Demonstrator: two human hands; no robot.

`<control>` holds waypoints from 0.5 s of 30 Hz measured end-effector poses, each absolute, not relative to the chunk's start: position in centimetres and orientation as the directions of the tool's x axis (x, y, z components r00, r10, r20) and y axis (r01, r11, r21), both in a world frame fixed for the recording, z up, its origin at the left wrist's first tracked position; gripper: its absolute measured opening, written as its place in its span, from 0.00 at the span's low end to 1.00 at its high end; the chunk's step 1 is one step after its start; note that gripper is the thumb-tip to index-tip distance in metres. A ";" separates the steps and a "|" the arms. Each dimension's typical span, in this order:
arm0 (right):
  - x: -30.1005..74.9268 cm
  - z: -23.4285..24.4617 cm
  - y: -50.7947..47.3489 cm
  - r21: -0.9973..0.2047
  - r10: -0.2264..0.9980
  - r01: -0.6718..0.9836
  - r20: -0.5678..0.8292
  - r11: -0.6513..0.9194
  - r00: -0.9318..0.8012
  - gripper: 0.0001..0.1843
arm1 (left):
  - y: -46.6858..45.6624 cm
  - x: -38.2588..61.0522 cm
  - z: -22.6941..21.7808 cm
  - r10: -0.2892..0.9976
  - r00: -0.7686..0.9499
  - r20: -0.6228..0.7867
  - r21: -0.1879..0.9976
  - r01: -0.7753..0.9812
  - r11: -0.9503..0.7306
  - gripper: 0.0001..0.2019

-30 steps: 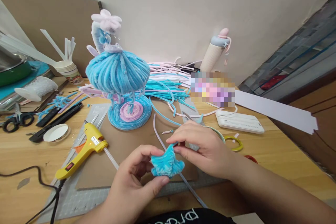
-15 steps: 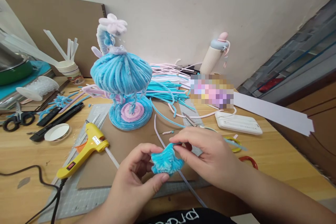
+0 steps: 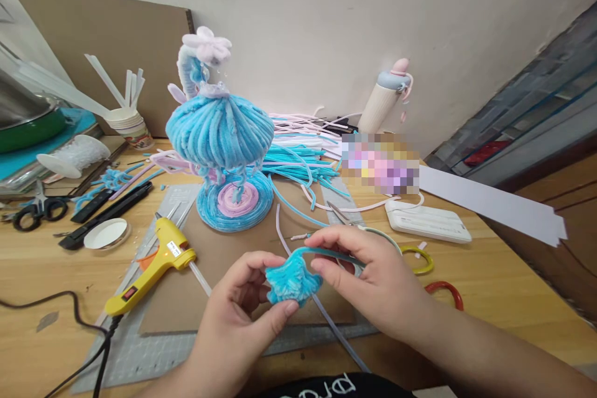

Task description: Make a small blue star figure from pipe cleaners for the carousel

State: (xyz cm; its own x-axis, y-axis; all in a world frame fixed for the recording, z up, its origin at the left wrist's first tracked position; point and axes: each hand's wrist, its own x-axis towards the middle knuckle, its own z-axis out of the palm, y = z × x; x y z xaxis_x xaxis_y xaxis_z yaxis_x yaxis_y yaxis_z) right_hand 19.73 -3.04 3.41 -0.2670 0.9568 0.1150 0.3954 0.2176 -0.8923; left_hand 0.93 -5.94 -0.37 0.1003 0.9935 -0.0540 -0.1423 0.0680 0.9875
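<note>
My left hand (image 3: 237, 317) pinches a small fluffy blue pipe-cleaner piece (image 3: 291, 280) between thumb and fingers, low in the middle of the view. My right hand (image 3: 368, 280) grips the blue pipe-cleaner strand (image 3: 333, 253) that runs from the top of that piece to the right, under its fingers. Both hands hover above a brown cardboard sheet (image 3: 224, 267). Behind them stands a tall blue and pink pipe-cleaner sculpture (image 3: 219, 137) with a pale flower on top.
A yellow glue gun (image 3: 149, 267) lies left of the hands, its black cord trailing off. Loose blue and pink pipe cleaners (image 3: 298, 161), small scissors (image 3: 342, 214), a white case (image 3: 429, 224), black scissors (image 3: 37, 208), a cutter (image 3: 107, 214), a paper cup (image 3: 128, 124) and a bottle (image 3: 385, 96) surround the work area.
The blue strand now stretches out flat to the right from the fluffy piece, held under my right fingers. The view shifted slightly; the hands stayed in nearly the same spot.
</note>
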 end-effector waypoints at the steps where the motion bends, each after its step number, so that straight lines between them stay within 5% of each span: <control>1: 19.7 3.4 -3.0 -0.916 0.961 0.362 0.075 0.171 -0.266 0.11 | -5.9 0.9 -0.4 0.994 0.099 -0.055 0.990 -0.127 0.068 0.15; 5: 19.8 3.3 -2.6 -0.939 0.954 0.327 0.008 0.110 -0.299 0.09 | -5.8 0.9 -0.5 0.993 0.103 -0.050 0.995 -0.075 0.058 0.15; 15: 20.1 3.0 -2.7 -0.874 0.906 0.342 0.214 0.344 -0.364 0.09 | -6.0 1.0 -0.7 0.994 0.099 -0.045 0.995 -0.086 0.053 0.15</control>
